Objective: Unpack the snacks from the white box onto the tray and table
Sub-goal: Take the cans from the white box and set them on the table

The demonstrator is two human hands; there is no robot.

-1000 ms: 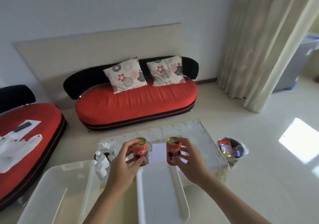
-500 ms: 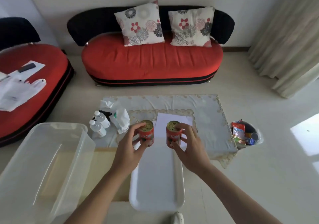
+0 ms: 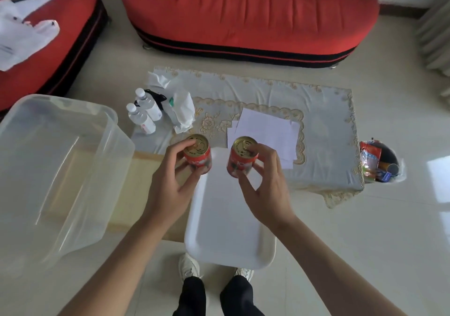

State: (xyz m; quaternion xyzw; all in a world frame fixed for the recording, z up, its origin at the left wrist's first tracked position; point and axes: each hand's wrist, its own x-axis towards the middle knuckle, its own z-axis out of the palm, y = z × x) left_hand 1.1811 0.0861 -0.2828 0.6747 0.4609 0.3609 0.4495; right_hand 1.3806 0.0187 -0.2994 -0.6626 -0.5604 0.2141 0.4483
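- Tipping is the nearest danger. The left can (image 3: 197, 156) hangs over the far left corner of the tray (image 3: 229, 230), about at its raised rim. A straight drop could land it half on the rim and topple it.
- Collision comes next. The right can (image 3: 242, 160) is held near the left can, over the tray's far end. Setting both down at once could knock them together.
- Slipping is possible too, since each can is held by thumb and fingertips at its top and side, not by a full wrap. The metal looks smooth.
- Balance of the tray deserves care. Its near end appears to stick out past the edge of the counter (image 3: 143, 181), above the person's shoes. Weight placed there might lever it off, so the far end looks the safer spot.
- Paper sheets (image 3: 265, 130) lie just beyond the tray, and a can slid forward could ruck them.
- Left hand (image 3: 170, 191): the arm reaches forward from the lower left. The thumb is on the can's near side and the fingers curl over its top rim, gripping it roughly upright.
- Right hand (image 3: 265, 191): this arm comes in from the lower right. It mirrors the other, with fingers curled over the right can's top and the thumb pinching its side.
- White box (image 3: 60, 164): it stands to the left of the tray, apart from both cans. No snacks show through its translucent walls.
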